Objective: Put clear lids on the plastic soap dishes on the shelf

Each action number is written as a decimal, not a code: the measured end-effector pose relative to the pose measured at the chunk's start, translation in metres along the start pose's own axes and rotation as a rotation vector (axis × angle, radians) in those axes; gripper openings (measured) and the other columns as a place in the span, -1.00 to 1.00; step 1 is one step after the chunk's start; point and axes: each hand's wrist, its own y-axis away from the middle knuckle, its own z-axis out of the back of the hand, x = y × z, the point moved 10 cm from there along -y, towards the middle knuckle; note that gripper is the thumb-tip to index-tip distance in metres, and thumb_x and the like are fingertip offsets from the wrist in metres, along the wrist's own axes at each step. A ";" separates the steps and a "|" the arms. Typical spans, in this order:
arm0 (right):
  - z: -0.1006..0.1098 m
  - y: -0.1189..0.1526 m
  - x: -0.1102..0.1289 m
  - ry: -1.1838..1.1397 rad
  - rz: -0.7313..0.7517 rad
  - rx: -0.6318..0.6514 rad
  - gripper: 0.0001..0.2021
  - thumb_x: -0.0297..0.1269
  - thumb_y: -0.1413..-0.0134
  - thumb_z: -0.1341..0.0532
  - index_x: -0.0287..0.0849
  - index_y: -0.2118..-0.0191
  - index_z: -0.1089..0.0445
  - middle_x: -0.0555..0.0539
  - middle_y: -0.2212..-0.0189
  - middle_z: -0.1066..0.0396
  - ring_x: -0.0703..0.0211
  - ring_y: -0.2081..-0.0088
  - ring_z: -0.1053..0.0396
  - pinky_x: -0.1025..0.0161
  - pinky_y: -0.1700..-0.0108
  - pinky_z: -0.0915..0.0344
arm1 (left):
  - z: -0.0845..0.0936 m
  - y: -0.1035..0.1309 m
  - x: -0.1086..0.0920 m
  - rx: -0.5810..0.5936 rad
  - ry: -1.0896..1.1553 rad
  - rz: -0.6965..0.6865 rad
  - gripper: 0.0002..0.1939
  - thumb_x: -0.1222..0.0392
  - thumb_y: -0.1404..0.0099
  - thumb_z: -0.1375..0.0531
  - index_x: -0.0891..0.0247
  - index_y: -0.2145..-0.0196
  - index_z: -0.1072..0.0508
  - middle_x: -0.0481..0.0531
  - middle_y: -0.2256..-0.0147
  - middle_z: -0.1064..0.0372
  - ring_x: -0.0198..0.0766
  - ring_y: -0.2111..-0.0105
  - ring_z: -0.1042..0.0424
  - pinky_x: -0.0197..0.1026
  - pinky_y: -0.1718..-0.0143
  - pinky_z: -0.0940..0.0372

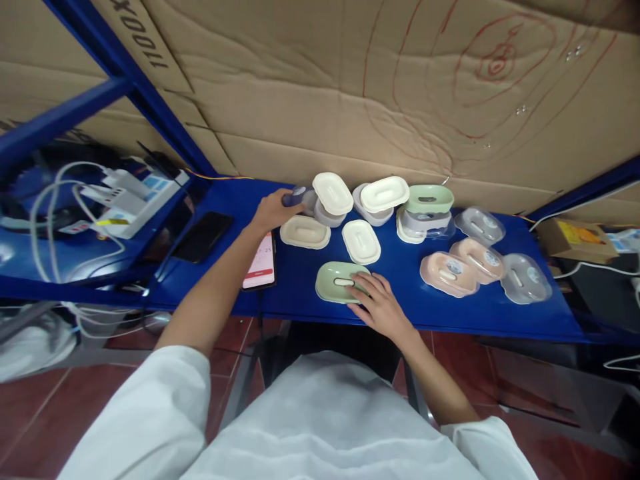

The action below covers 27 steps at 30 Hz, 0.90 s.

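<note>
My left hand [277, 211] is at the back left, its fingers closed on the edge of a clear plastic cover [303, 198] beside the stacked dishes. My right hand [379, 303] rests with spread fingers on the right end of a green oval dish [327, 283] near the table's front edge. A small white oval piece [344, 282] lies in that dish, by my right fingertips. Cream dishes [305, 232] [361, 242] lie just behind it. More cream dishes [333, 193] [385, 194] rest on grey ones along the back.
Another green dish [431, 199] tops a stack at the back. Peach dishes [449, 273] and clear covers [526, 279] lie to the right. A lit phone [260, 263], a dark phone [203, 237] and a power strip with cables [150, 200] are on the left.
</note>
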 end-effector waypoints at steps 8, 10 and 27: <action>0.015 0.006 -0.020 -0.173 -0.122 -0.146 -0.07 -0.01 -0.32 -0.36 -0.06 -0.58 0.16 -0.40 -0.54 0.07 -0.29 -0.52 -0.04 -0.29 -0.42 -0.25 | 0.018 0.161 -0.047 0.108 0.194 -0.558 -0.32 -0.02 -0.31 -0.34 0.14 -0.34 -0.35 0.17 -0.36 -0.32 0.04 -0.35 -0.33 0.13 -0.40 -0.24; 0.018 0.009 -0.026 -0.186 -0.159 -0.190 0.04 -0.03 -0.27 -0.41 0.01 -0.60 0.27 -0.38 -0.59 0.28 -0.34 -0.56 0.11 -0.33 -0.44 -0.21 | -0.011 0.201 -0.069 0.291 0.162 -0.686 -0.28 0.12 -0.32 -0.32 0.06 -0.40 -0.28 0.15 -0.45 -0.16 0.04 -0.44 -0.21 0.15 -0.44 -0.20; 0.013 0.005 -0.023 -0.202 -0.145 -0.099 -0.32 -0.21 -0.46 -0.22 0.12 -0.56 -0.01 -0.19 -0.55 0.02 -0.19 -0.53 -0.04 -0.25 -0.46 -0.23 | -0.068 0.217 -0.077 0.241 0.307 -0.615 -0.31 -0.02 -0.55 -0.19 0.02 -0.51 -0.08 0.24 -0.52 0.05 0.06 -0.51 -0.05 0.22 -0.48 -0.12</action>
